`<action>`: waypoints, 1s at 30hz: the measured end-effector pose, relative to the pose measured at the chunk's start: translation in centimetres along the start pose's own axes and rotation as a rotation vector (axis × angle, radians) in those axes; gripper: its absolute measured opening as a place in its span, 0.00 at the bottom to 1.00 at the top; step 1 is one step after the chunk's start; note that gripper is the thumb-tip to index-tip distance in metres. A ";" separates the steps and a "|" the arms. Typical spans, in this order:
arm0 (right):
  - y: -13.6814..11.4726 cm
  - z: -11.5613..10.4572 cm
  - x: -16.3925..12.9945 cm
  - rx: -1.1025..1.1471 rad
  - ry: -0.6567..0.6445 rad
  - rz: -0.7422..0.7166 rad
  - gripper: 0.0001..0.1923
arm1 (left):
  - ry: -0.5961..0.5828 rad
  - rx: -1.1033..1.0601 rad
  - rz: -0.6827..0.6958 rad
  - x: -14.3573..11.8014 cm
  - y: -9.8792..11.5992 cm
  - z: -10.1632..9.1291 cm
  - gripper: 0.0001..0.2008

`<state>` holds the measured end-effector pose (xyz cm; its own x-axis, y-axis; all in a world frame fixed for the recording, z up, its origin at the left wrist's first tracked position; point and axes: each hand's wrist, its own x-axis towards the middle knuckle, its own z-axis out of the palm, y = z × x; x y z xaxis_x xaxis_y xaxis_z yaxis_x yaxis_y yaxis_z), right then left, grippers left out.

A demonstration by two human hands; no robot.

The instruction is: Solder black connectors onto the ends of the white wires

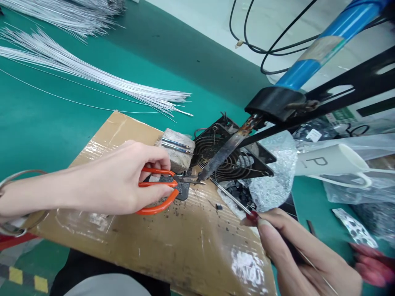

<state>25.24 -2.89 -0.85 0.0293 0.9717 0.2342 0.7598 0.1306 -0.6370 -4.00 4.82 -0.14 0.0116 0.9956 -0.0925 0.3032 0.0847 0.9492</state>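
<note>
My left hand [145, 176] grips orange-handled scissors [160, 210], fingers and thumb around the loops. Their narrow blades point right and end beside the dark tip of a soldering iron [220, 158], which slants down from a blue handle. In my right hand [296, 255] is a slim metal rod [231, 196], pinched between thumb and fingers near a dark red part. The rod's far end is close to the iron tip; whether they touch I cannot tell. A thin wire shows below the same hand. Behind the scissors, a pale block [175, 158] carries short metal rods [177, 144].
Brown cardboard [191, 246] lies under both hands, with dark crumbs on it. Behind the iron sits a black fan with a wire guard [216, 158]. Small black pieces [240, 193] lie in bubble wrap [274, 164]. White wires [123, 84] spread at left; a white mug [336, 162] stands right.
</note>
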 end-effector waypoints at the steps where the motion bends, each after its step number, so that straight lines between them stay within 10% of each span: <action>1: 0.2 0.0 0.1 0.003 -0.011 -0.031 0.08 | -0.262 0.118 0.050 0.0 0.2 -0.1 0.07; 3: 0.4 0.0 0.3 0.011 -0.024 -0.067 0.08 | -0.586 0.302 0.138 0.1 0.6 -0.4 0.08; 11: 0.9 -0.5 0.9 0.065 -0.091 -0.016 0.13 | -0.585 0.347 0.189 0.3 0.7 -1.0 0.08; 19: 2.7 -0.8 5.2 0.222 -0.647 0.260 0.37 | -0.587 0.314 0.179 0.4 0.9 -0.9 0.09; 26: 3.4 -0.3 5.5 -0.424 -0.111 -0.593 0.31 | -0.564 0.341 0.162 0.5 1.1 -0.9 0.10; 30: 3.4 0.4 5.4 -0.600 0.126 -0.794 0.33 | -0.569 0.373 0.138 0.5 1.5 -0.9 0.11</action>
<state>27.73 2.93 -2.07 -0.5865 0.6135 0.5287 0.7898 0.5779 0.2055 -4.40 5.44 1.54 0.5403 0.8127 -0.2184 0.5689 -0.1616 0.8064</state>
